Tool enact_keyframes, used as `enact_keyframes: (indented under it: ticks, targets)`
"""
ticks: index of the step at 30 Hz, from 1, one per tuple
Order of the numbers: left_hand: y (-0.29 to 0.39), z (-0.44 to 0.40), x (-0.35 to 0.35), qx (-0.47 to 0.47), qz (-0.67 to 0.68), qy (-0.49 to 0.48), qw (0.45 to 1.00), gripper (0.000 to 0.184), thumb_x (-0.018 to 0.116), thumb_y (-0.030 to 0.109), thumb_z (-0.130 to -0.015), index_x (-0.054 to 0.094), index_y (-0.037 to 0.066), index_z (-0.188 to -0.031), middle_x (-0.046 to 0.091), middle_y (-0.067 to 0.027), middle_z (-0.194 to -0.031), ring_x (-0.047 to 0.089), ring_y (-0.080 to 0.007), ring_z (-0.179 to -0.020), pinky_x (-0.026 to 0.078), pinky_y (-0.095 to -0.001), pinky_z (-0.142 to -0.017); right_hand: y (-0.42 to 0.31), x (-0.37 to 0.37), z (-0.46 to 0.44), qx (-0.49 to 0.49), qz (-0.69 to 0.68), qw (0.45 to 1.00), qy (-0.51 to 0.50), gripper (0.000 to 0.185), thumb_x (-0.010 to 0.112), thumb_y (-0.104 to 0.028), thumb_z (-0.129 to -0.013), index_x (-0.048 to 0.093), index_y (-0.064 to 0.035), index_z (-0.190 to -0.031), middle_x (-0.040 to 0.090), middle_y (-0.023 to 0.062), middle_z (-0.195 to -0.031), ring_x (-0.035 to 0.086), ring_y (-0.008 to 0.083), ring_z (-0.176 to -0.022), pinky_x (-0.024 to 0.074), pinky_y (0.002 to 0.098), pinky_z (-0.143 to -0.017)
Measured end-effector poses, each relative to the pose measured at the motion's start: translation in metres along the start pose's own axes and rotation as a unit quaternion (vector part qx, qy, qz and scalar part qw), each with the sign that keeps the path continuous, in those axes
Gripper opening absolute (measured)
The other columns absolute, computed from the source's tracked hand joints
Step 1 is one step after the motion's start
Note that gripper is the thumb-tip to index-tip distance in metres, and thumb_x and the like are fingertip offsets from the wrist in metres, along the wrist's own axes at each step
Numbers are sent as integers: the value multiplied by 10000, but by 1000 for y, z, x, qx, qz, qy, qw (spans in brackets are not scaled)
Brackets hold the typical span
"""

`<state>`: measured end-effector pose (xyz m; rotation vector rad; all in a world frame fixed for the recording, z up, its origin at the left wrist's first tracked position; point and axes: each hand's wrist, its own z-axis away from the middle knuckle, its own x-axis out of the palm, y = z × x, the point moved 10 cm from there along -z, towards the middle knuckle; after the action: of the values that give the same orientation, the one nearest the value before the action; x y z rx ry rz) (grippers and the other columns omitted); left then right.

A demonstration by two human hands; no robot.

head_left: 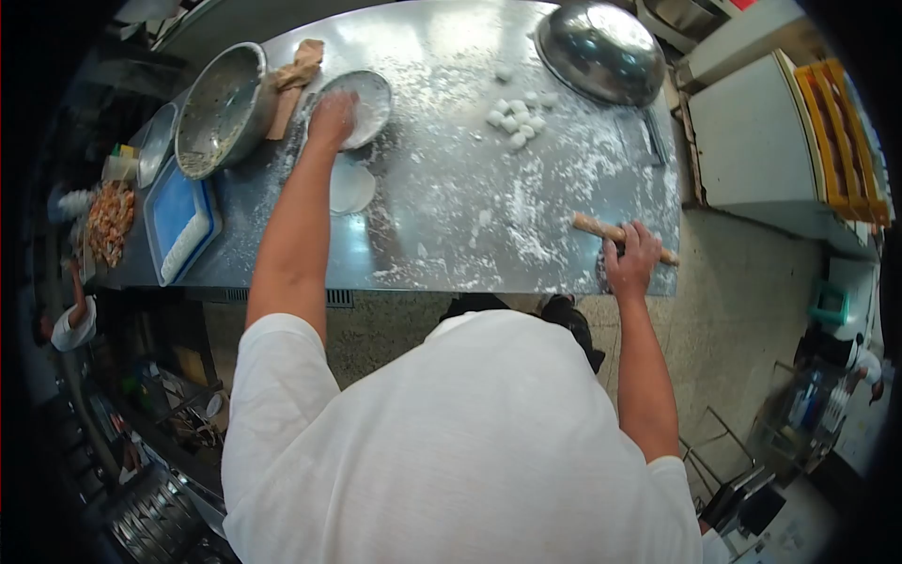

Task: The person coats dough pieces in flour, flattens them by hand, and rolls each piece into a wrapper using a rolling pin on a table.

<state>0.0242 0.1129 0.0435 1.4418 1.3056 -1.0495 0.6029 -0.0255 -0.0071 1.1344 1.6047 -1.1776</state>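
Observation:
My left hand (333, 119) reaches into a round metal bowl of white flour (374, 105); its fingertips are down at the flour and cannot be made out. Just below the bowl lies a stack of thin round dough wrappers (351, 186). At the right front of the table, my right hand (634, 256) is closed around a wooden rolling pin (597, 226), which rests tilted on the floured steel. Several small white dough pieces (517, 119) sit in a loose group further back, apart from both hands.
Flour is scattered over the steel table (442, 188). A large mixing bowl (224, 113), a brown cloth (299, 68) and a blue tray (178, 226) stand left. An upturned metal bowl (601, 52) lies at the back right. Other people (75, 320) are at the far edges.

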Motion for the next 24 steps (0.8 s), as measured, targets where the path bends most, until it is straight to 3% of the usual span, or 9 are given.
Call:
enact_keyframes:
  ticks: [1,3,5,7,9,11,13,16,24]
  targets:
    - [-8,6,48,-3,-13,-163,986,157,578,98,-827,686,57,-934,715,-203,-943,674,-408,-902,529,-473,-817,-2,-3,-3,-14,1,1000,16,457,705,-310,-856,615,-110,-1258,539,140,-1383,466,345,-1326,201,565,-1195]
    - [5,3,43,47,20,-105,993,138,611,144,-843,687,46,-904,708,-211,-932,680,-389,-889,531,-450,-790,-2,-6,-5,-10,0,1000,23,454,716,-304,-847,619,-107,-1244,549,141,-1360,472,348,-1314,206,581,-1186]
    - [-12,8,-1,-205,195,15,959,123,654,147,-860,687,42,-915,704,-164,-851,690,-300,-816,535,-397,-760,-4,-9,-4,-28,-30,999,8,441,728,-294,-838,625,-103,-1221,552,144,-1342,472,350,-1307,211,587,-1180]
    - [3,15,-4,-293,492,76,816,200,697,79,-857,663,27,-1047,669,-40,-882,615,-140,-778,522,-313,-744,-4,-15,-3,-37,-41,998,0,439,735,-289,-828,627,-93,-1206,548,147,-1343,471,353,-1305,212,590,-1176]
    - [89,20,-9,-232,604,40,761,292,707,85,-856,640,21,-1133,668,-59,-960,622,-161,-824,522,-312,-764,-9,-16,0,-71,-86,993,-33,439,738,-290,-822,631,-84,-1194,543,148,-1347,470,354,-1304,212,589,-1175]
    - [212,39,5,-203,673,-116,702,335,715,81,-840,641,36,-1164,668,-64,-1004,623,-179,-872,524,-318,-813,-12,-17,6,-93,-99,990,-48,442,741,-289,-815,635,-77,-1187,533,155,-1365,461,356,-1319,211,575,-1181]
    - [314,68,51,-123,671,-204,702,302,745,129,-833,678,54,-1118,674,-41,-993,639,-187,-889,523,-339,-837,-23,-19,14,-129,-101,982,-96,458,738,-301,-820,635,-78,-1206,515,163,-1400,434,355,-1361,211,546,-1191]
    - [385,112,77,-124,442,-290,840,291,751,196,-801,699,46,-1044,722,-165,-938,698,-314,-901,538,-389,-828,-28,-14,11,-145,-67,976,-145,574,670,-369,-875,566,-89,-1365,430,180,-1513,369,382,-1424,214,523,-1197]
    - [370,80,58,-101,358,-179,911,230,655,196,-868,687,29,-1023,708,-182,-948,683,-364,-922,520,-445,-832,-56,32,-128,-86,34,989,-116,689,498,-523,-963,406,-151,-1536,281,201,-1618,255,388,-1497,148,520,-1230]
